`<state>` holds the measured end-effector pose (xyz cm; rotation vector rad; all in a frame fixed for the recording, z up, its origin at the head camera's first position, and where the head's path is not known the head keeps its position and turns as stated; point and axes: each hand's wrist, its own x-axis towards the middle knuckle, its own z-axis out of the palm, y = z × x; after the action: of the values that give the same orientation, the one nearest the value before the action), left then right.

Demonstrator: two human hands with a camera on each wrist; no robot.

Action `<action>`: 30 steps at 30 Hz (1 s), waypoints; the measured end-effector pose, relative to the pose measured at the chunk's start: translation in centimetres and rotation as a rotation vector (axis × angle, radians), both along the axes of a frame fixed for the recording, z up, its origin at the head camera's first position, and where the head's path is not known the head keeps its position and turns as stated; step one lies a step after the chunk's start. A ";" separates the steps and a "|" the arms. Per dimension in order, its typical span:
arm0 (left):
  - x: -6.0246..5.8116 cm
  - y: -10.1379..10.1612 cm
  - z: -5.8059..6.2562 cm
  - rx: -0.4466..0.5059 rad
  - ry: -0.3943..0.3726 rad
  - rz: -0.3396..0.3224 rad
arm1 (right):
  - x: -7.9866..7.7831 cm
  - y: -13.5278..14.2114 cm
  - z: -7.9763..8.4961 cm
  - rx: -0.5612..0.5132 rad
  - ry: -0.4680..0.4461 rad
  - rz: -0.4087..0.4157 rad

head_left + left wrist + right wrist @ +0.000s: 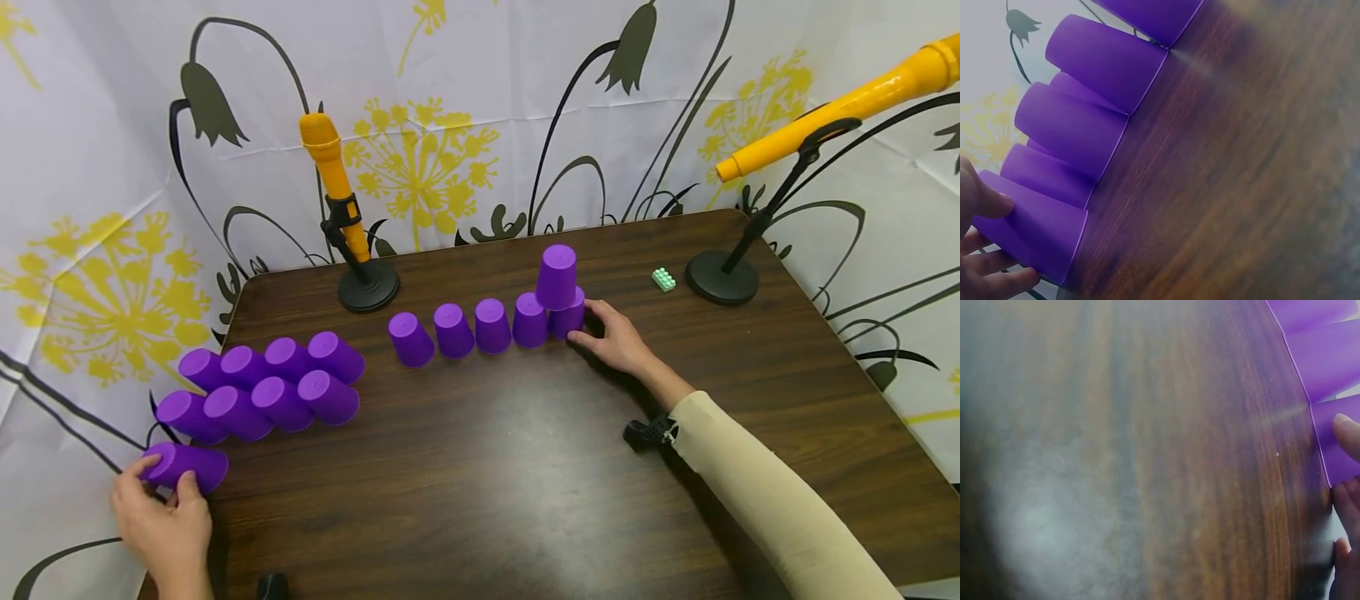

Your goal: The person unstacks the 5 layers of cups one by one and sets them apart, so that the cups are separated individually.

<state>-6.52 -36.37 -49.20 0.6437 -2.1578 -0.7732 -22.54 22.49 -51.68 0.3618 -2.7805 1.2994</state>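
The left hand (163,521) holds the nearest purple cup (187,467), the right hand (618,340) the rightmost lower cup (567,320), each between thumb and opposing fingers.

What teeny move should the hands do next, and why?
Maybe ease the right hand gently off the end cup: the top cup seems perched across that one and its neighbour, so a bump might topple it.
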 end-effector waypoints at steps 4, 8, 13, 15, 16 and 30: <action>0.1 -0.2 -0.2 0.018 -0.001 0.002 | 0.0 0.0 0.0 -0.001 -0.001 0.002; 0.5 -0.1 -0.2 0.050 0.029 0.001 | -0.1 -0.1 0.0 0.001 -0.004 0.004; 0.7 0.8 0.9 -0.023 0.168 0.047 | -0.1 -0.1 0.2 -0.005 0.003 0.008; 0.5 1.5 1.7 -0.088 0.258 0.072 | -0.2 -0.1 0.2 -0.007 0.006 0.009; 0.3 1.9 2.2 -0.111 0.303 0.079 | -0.2 -0.1 0.2 -0.009 0.006 0.009; -5.7 19.5 5.4 -0.162 0.630 -0.742 | 0.0 0.1 0.0 -0.008 0.004 0.005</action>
<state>-12.26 -16.84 -43.77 -0.4816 -1.7991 -0.9898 -22.50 22.56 -51.63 0.3714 -2.7719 1.3086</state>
